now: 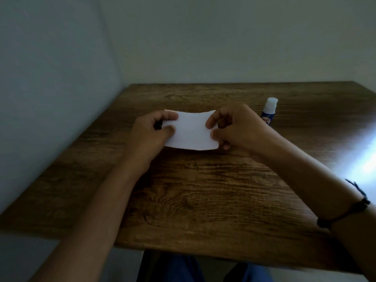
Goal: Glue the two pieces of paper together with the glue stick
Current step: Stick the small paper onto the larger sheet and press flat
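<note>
At frame centre we pinch the white rectangular paper [191, 131]: left hand [150, 133] grip clamped on its left edge, right hand [238, 127] grip on its right.

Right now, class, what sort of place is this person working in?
Probably a plain room at home or in a study corner: a wooden table pushed against bare pale walls, with only white paper and a glue stick out.
</note>
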Demonstrator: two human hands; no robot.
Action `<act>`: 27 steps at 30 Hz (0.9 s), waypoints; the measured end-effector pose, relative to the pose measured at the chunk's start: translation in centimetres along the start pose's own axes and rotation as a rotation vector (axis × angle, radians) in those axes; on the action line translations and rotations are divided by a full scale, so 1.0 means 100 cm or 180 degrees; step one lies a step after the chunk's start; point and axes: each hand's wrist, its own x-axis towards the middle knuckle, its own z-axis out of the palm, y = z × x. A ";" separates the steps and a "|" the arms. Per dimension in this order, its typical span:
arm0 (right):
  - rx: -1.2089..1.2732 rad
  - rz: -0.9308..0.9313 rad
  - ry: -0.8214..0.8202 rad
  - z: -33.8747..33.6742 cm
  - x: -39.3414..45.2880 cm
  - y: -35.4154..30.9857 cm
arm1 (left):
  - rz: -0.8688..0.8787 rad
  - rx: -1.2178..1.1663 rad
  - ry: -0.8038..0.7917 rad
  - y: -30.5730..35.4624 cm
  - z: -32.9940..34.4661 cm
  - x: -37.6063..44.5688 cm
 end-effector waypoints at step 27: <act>-0.1887 -0.0349 -0.0241 -0.001 -0.007 0.007 | 0.1246 0.2280 -0.0322 -0.006 0.019 -0.012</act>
